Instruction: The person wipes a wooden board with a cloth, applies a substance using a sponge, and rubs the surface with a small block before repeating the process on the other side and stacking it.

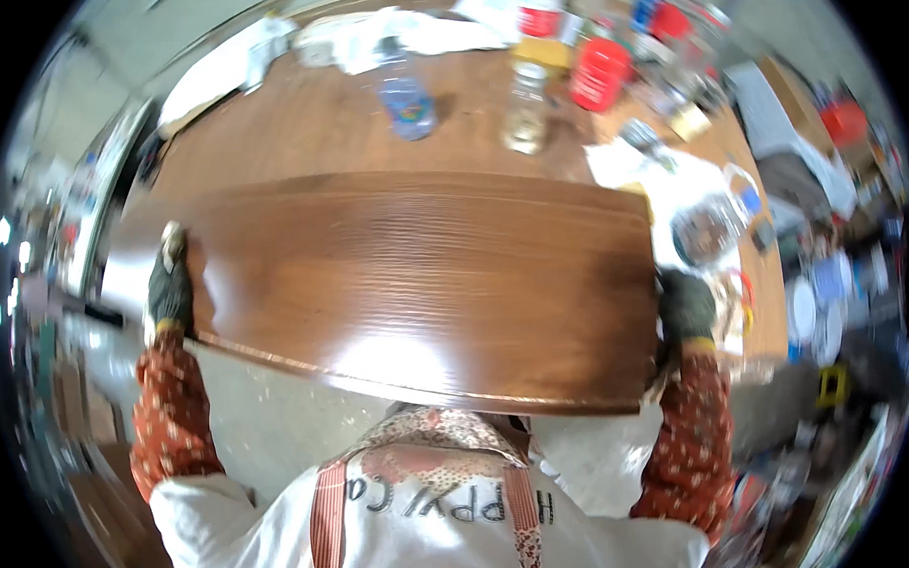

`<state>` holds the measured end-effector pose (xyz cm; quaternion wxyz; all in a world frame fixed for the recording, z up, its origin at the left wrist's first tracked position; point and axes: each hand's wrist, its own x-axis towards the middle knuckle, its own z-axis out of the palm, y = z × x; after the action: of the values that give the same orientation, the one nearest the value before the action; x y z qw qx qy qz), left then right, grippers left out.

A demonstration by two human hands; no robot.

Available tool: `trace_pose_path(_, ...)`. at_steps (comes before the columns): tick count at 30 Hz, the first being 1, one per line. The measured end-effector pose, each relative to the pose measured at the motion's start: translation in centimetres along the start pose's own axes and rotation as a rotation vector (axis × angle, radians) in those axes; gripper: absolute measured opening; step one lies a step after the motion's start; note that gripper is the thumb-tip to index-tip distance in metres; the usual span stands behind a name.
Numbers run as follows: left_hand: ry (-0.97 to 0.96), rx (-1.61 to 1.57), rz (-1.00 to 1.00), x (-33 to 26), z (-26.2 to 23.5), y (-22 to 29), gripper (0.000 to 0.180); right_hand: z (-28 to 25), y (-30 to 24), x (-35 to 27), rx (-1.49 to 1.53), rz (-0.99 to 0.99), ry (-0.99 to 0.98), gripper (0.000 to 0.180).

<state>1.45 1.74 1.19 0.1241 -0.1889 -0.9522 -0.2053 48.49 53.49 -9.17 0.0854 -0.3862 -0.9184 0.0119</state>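
The wooden panel [415,285], glossy brown, is held level in front of the person's chest, above the near edge of the workbench [309,129]. The gloved left hand [169,289] clamps its left end, fingers wrapped over the edge. The gloved right hand [686,311] grips the right end. Farther off, a plastic bottle [406,100] and a glass jar [526,111] stand on the workbench.

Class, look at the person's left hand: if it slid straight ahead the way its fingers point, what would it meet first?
The left hand points along the brown wooden panel's left end. Past it, probably only bare tabletop; depth is unclear.
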Motion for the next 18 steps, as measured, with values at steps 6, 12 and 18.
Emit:
trace_pose_path(6,-0.038,0.066,-0.186,-0.5,-3.0,4.0,0.054,-1.3,0.9,-2.1,1.027,0.396,-0.029,0.016)
trace_pose_path(12,-0.185,-0.087,-0.287,0.0,-5.1,2.2,0.06,-4.9,1.1,-3.6,1.108,0.33,0.262,0.022)
trace_pose_path(18,-0.181,0.083,-0.151,0.5,-5.6,0.8,0.046,-11.9,-17.0,-0.9,0.401,-0.44,0.286,0.024)
